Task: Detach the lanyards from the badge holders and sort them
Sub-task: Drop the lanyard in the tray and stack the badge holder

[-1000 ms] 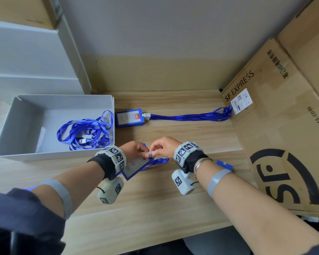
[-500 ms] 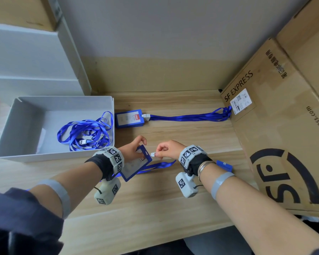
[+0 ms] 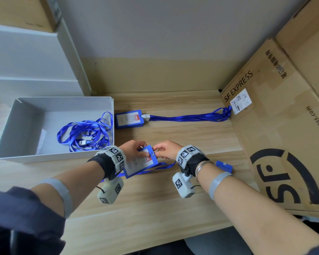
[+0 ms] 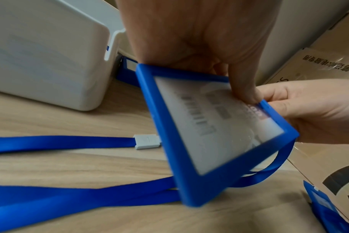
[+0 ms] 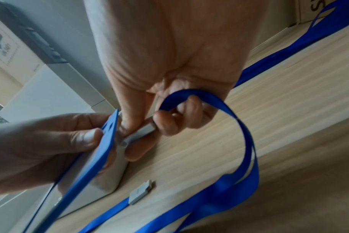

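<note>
— Between the two hands, what is being held?

— A blue badge holder [image 3: 141,162], tilted above the table [image 3: 155,208]. The left hand [image 3: 134,150] pinches it near its slotted end, thumb on the clear face over the card, fingers behind. The right hand [image 3: 164,150] meets it at that same end.

— And what is the right hand doing?

— Its thumb and fingers are curled around a small grey clip [image 5: 141,132], held right against the slotted edge of the holder. Whether the clip is hooked into the slot, I cannot tell. The blue lanyard [image 5: 235,126] loops over that hand's fingers and trails down onto the table below the hands.

— Anything else under them?

— A second grey clip [image 4: 146,141] on the lanyard's other end lies flat on the wood, just beneath the held holder.

— Beyond the hands?

— Another badge holder [image 3: 129,118] lies flat on the table, with its lanyard [image 3: 188,117] clipped on and stretched out to the right, as far as a cardboard box [image 3: 284,135] printed "SF EXPRESS". Left of the left hand stands a white bin [image 3: 17,126] with a tangle of blue lanyards [image 3: 85,133] in it. Just right of the right wrist a small blue piece [image 3: 223,165] rests on the table; it is too small to identify.
</note>
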